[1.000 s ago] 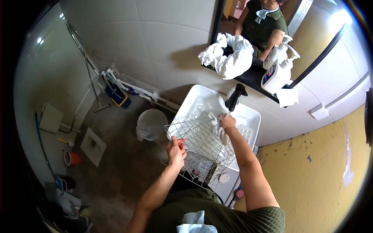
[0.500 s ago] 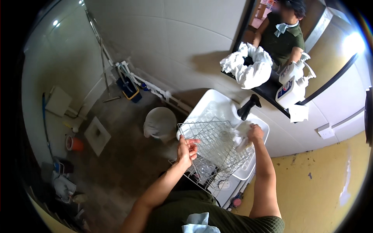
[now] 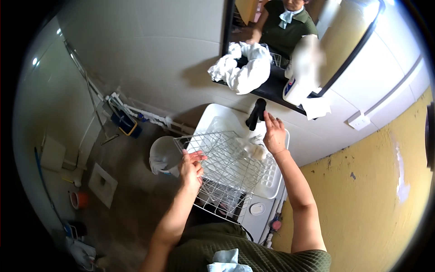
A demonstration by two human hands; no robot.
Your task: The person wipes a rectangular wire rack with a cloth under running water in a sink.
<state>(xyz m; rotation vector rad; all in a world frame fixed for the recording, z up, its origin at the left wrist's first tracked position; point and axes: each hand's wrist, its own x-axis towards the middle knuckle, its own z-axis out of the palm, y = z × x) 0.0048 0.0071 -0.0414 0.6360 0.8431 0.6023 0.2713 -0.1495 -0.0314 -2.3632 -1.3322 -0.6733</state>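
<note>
A wire rack [image 3: 222,158] lies tilted across the white sink [image 3: 209,119]. My left hand [image 3: 192,169] grips its left side, thumb at the wires and some fingers extended. My right hand [image 3: 274,134] is raised at the right of the black faucet [image 3: 257,114], fingers stretched out and fingertips close against it. Whether they press on it I cannot tell. A wet-looking white cloth [image 3: 253,149] rests on the rack's far right corner, below the faucet and beside my right hand. Clear water or plastic shows through the wires.
A black shelf [image 3: 276,97] under a mirror holds a bunched white cloth [image 3: 247,75] and a white pump bottle [image 3: 295,90]. Left of the sink stands a white bucket [image 3: 164,152] with cloth over its rim. A floor drain basin [image 3: 103,183] and blue mop bucket [image 3: 124,123] are farther left.
My right hand has let go of the white cloth and moved up to the faucet. The cloth stays on the rack. My left hand keeps hold of the rack; the whole view has shifted.
</note>
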